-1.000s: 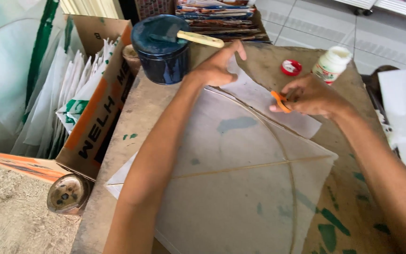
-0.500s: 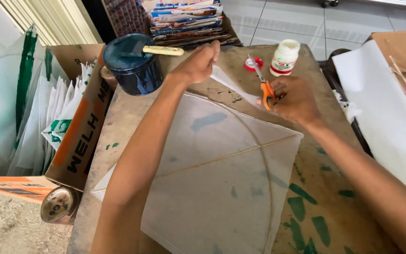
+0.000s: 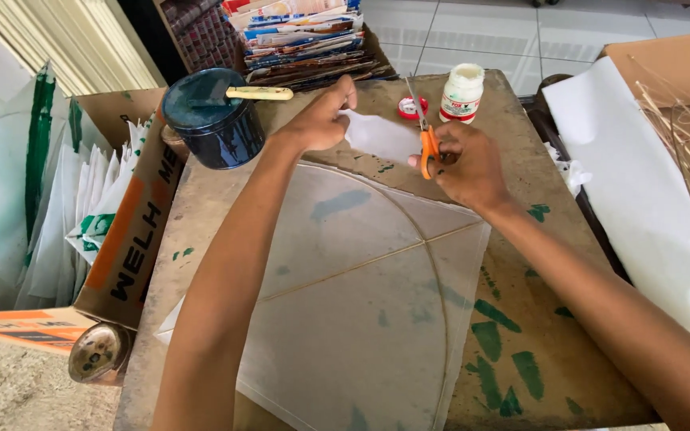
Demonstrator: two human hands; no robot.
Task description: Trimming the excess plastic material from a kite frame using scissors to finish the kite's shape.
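right hand (image 3: 469,165) grips orange-handled scissors (image 3: 426,137), fingers curled through the loops, blades pointing to the table's far edge; can't tell if the blades are apart. left hand (image 3: 321,120) pinches the far corner of the thin white paper (image 3: 381,137) between thumb and fingertips, other fingers curled in. paper belongs to a kite (image 3: 361,287) lying flat mid-table, thin stick spine and bowed cross stick visible, near corner running past the near edge. dark blue tin (image 3: 211,120) at far left corner, brush handle (image 3: 259,93) resting across its top. white glue bottle (image 3: 461,93) at far edge, red cap (image 3: 407,108) just beside it. cardboard table (image 3: 545,319) has green paint smears. open box of paper sheets (image 3: 113,215) against the left edge.
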